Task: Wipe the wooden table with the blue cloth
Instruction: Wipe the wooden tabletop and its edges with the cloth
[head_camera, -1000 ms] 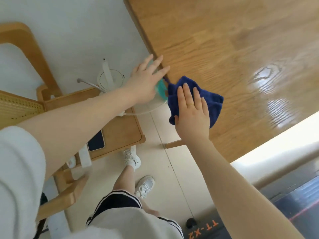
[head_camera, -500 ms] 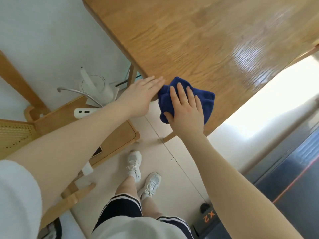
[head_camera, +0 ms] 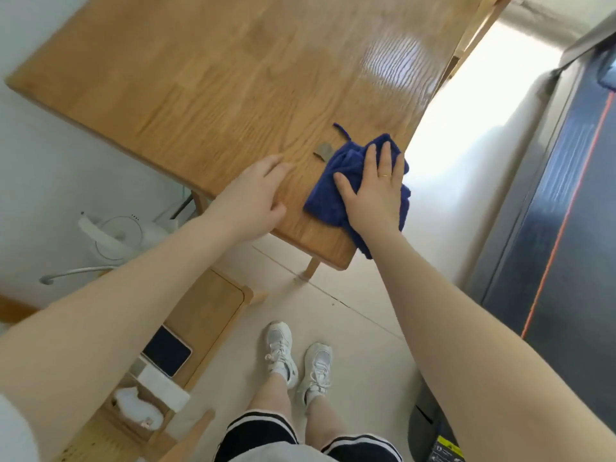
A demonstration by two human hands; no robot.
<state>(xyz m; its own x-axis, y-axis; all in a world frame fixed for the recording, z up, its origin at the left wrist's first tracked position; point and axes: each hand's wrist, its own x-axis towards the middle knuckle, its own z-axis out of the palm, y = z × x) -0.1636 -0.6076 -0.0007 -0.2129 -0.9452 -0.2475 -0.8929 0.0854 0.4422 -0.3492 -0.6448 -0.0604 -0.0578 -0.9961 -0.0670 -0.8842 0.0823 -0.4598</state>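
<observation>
The wooden table (head_camera: 213,85) fills the upper left of the head view, its near corner pointing toward my feet. A crumpled blue cloth (head_camera: 328,193) lies on that near corner, close to the table's right edge, with part of it hanging over the edge. My right hand (head_camera: 373,188) presses flat on the cloth, fingers straight and spread. My left hand (head_camera: 253,198) rests on the bare wood just left of the cloth, fingers relaxed, holding nothing. A small grey tag and a blue loop stick out of the cloth's far side.
A low wooden chair (head_camera: 203,311) stands below the table's left side, with a dark tablet (head_camera: 166,350) and white items on it. A white kettle (head_camera: 113,235) sits near the wall. A dark treadmill (head_camera: 553,211) runs along the right. My feet stand on the pale floor.
My right hand has slid the cloth from the table's left edge across to the near right corner. My left hand moved from the edge onto the tabletop. The view swung left.
</observation>
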